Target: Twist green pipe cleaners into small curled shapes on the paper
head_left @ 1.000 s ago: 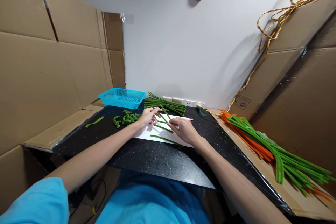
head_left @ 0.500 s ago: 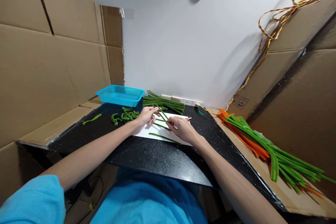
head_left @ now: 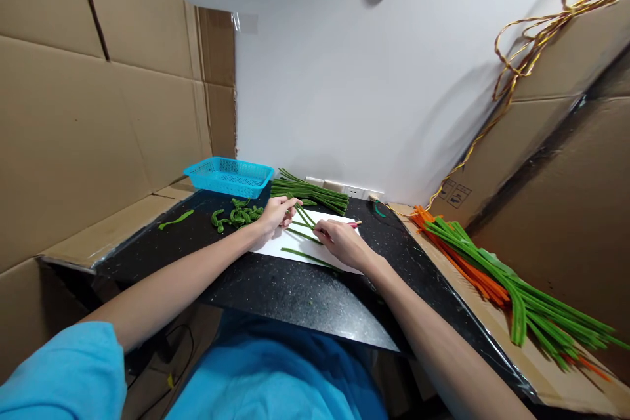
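Note:
Between my hands a thin dark green fuzzy stem [head_left: 306,216] is stretched, bent double so that two strands show. My left hand [head_left: 278,214] pinches its upper left end, and my right hand [head_left: 339,237] closes on its lower right end. Beneath them lies a white sheet [head_left: 268,248] with several straight green stems, one of them near the front edge [head_left: 311,258]. A red object with a pale tip [head_left: 355,224] shows just beyond my right hand. Curled green pieces [head_left: 239,215] lie left of my left hand.
A blue basket [head_left: 229,177] stands at the back left. Behind the sheet lies a bundle of dark green stems [head_left: 315,193]. Light green [head_left: 522,295] and orange stems [head_left: 472,269] rest on cardboard at the right. A loose green strip [head_left: 176,220] lies at the left.
The whole view has shifted slightly, so things appear a little farther right. My hands keep nearly the same place and still hold the bent stem.

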Available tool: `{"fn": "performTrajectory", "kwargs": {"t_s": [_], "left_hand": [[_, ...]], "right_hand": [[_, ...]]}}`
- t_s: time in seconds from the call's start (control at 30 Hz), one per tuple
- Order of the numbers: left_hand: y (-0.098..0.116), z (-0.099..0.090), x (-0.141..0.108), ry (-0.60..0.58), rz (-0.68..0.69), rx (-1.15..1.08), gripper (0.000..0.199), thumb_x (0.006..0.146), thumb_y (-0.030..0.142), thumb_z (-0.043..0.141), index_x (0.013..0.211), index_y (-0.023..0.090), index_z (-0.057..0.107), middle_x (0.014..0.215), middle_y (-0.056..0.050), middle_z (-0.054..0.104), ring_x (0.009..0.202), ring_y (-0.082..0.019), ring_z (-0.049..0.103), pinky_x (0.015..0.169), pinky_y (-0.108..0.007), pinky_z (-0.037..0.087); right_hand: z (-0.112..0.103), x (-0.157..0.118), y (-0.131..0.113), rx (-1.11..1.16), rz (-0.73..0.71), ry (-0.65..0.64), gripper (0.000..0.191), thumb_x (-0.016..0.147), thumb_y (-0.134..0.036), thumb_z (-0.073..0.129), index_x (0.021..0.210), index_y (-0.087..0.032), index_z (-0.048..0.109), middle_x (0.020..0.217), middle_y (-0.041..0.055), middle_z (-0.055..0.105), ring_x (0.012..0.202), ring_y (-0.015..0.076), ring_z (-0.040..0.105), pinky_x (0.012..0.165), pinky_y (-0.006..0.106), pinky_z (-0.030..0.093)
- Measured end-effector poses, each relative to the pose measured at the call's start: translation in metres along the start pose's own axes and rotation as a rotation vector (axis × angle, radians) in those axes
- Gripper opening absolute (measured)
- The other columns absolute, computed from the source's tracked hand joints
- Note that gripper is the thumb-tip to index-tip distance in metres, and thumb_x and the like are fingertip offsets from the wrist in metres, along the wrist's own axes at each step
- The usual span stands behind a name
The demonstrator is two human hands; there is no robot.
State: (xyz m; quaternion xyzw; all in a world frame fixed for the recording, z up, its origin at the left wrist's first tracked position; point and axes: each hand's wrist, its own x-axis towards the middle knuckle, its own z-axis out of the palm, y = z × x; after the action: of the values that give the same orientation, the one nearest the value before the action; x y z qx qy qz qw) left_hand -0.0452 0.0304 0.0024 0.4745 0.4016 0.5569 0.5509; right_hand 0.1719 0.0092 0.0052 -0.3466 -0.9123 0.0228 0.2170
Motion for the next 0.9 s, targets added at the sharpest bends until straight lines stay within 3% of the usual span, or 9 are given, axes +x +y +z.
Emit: {"fn": "performTrajectory", "kwargs": {"t_s": [0.23,0.9], "left_hand": [[0.0023,-0.0021,-0.0008,0.024,-0.024,0.006,0.016,0.098,0.023,0.062,0.092,0.011,0.070,0.064,0.004,0.051,0.038,-0.003,0.041,0.039,-0.019,0.024],[-0.0044,-0.0042,0.0024,0.015,-0.063,-0.011,0.015,0.097,0.023,0.062,0.095,0.011,0.070,0.071,0.000,0.057,0.043,-0.007,0.051,0.041,-0.022,0.036]], "right_hand": [[-0.0004,-0.0004,-0.0007,-0.004,0.019,0.001,0.016,0.105,-0.020,0.050,0.100,-0.017,0.065,0.083,0.0046,0.066,0.069,0.0157,0.054,0.066,0.025,0.036],[-0.0018,0.0007,0.0005,-0.043,0.077,0.004,0.020,0.106,-0.020,0.048,0.103,-0.016,0.067,0.088,0.0067,0.068,0.075,0.0172,0.058,0.071,0.025,0.038]]}}
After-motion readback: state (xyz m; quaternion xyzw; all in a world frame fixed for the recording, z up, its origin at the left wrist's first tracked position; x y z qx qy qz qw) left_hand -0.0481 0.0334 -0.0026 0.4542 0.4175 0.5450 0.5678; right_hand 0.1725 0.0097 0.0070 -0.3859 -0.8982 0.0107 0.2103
